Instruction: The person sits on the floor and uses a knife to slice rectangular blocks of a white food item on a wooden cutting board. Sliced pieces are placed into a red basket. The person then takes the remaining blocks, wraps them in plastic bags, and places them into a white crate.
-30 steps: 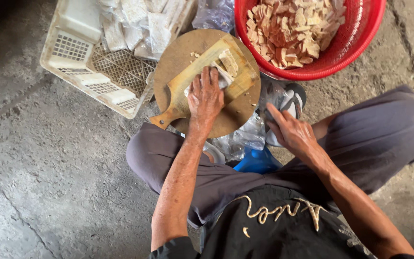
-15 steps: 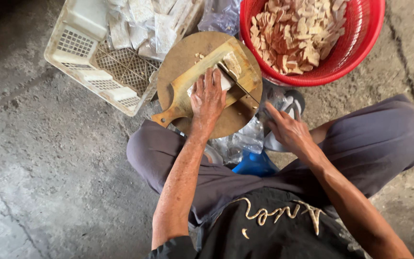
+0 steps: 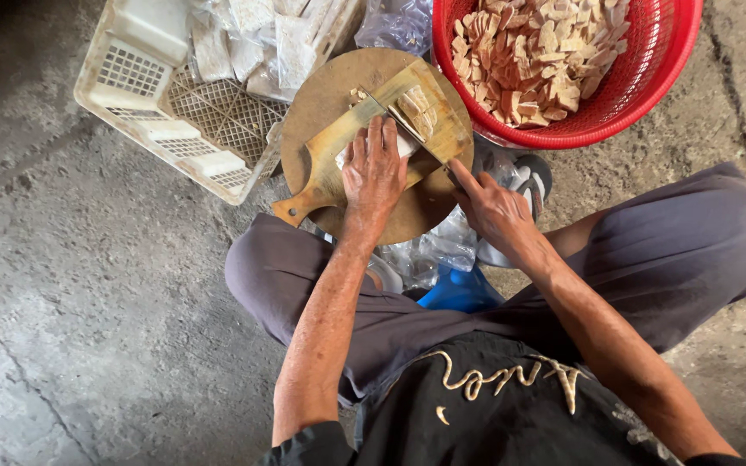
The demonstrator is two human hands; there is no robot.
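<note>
Left hand flat on pale block, right hand gripping knife, red basket, white crate beside board

Two hands, one knife, two boards, one red basket, one white crate.

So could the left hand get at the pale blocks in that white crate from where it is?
Probably yes. The left hand presses a pale block on the small cutting board, and the white crate lies just beside the round board, open-topped, with nothing between them.
</note>
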